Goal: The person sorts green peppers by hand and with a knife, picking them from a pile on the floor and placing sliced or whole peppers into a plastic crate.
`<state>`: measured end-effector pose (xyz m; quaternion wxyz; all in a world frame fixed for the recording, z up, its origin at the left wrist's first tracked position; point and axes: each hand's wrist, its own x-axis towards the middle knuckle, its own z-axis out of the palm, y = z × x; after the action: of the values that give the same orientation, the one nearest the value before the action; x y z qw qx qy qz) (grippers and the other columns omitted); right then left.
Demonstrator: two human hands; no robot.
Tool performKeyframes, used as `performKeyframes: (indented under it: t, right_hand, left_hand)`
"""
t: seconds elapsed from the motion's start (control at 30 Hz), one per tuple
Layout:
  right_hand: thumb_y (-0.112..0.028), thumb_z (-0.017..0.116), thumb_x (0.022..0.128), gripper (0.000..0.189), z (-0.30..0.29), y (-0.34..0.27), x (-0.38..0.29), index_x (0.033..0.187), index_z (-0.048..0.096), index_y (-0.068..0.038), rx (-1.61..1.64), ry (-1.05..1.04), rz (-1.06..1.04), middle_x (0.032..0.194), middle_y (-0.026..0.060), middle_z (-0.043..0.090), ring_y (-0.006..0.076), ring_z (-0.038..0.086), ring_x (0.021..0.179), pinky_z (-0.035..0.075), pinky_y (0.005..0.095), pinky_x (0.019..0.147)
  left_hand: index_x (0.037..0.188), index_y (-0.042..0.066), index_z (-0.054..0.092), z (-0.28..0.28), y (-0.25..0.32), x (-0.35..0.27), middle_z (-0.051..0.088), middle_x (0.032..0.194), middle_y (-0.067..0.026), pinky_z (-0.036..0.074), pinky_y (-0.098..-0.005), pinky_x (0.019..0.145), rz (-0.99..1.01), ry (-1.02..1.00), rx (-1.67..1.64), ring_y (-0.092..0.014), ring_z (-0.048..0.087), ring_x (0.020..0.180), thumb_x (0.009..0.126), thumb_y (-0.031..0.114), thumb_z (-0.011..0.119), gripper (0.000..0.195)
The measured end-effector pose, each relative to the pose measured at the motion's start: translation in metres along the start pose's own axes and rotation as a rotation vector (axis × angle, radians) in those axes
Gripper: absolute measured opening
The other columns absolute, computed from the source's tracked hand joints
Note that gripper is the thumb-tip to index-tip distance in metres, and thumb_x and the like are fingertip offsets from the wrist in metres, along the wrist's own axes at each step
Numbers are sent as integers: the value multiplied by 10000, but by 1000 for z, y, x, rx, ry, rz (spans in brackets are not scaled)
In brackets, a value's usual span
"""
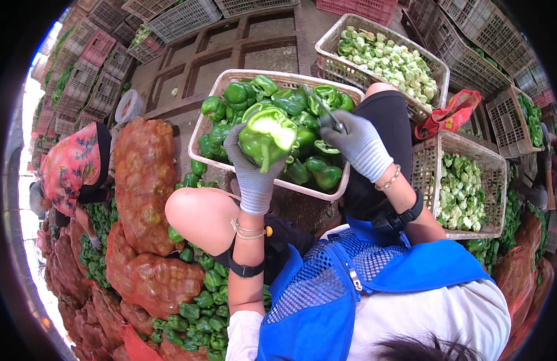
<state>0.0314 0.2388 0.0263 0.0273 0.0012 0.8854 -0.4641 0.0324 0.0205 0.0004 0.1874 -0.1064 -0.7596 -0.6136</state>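
My left hand [253,176], in a grey knit glove, cradles a green bell pepper [266,143] with its stem towards me. The far side of the pepper is cut away, showing pale flesh. In my gloved right hand [357,142] is a knife [322,106], its thin blade pointing up and left over the peppers. Both hands are above the near part of a white plastic crate [198,122] holding many green bell peppers [323,173]. Some of these are cut open, others look whole. The crate stands between my knees.
Crates of pale green vegetable pieces [391,58] [461,194] stand at right, near a red bag [450,115]. Mesh sacks [145,180] and loose peppers [210,307] lie at left, where another person [75,167] bends down. Beyond are a pallet [235,56] and stacked crates [475,36].
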Motion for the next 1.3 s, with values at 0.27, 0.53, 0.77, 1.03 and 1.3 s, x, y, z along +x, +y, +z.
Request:
performKeyframes:
  t: [0.27,0.53,0.77,1.03,1.3]
  right_hand:
    - [-349,795,675,495,13,-48,5,974,649,17,68,-238,-153,846,180,674,273,668,770,524,350,725]
    - [-326,806,629,486,28,-23,7,956,648,-4,-73,-435,45,799,135,674,206,666,718,531,298,678]
    - [-211,757,739,354,47,14,-1,1006,659,0,478,-496,191,776,47,677,72,603,705,505,238,630]
    - [-376,706,684,458,39,-15,-4,893,665,30,9,-426,39,757,227,652,354,648,704,516,376,688]
    - [-267,751,702,418,71,-22,-20,1015,621,-22,6,-50,-171,797,214,645,386,650,782,525,413,696]
  left_hand:
    - [1336,81,299,22,-13,-16,322,1468,-209,380,-382,1075,219,-144,142,-281,467,1251,664,6,798,840]
    - [1325,72,290,32,-29,-44,354,1420,-211,377,-393,1064,85,-226,51,-317,451,1254,675,14,781,817]
    - [1386,91,290,11,-15,-33,420,1354,-145,402,-348,1042,-378,-543,-358,-257,488,1200,693,4,676,798]
    - [1317,74,429,19,-13,-37,573,1111,-69,482,-247,798,-686,-298,-690,-128,568,941,907,171,606,457]
    - [1134,97,486,42,-60,-46,526,942,-5,492,-269,734,-758,319,-849,-130,545,831,914,359,665,386]
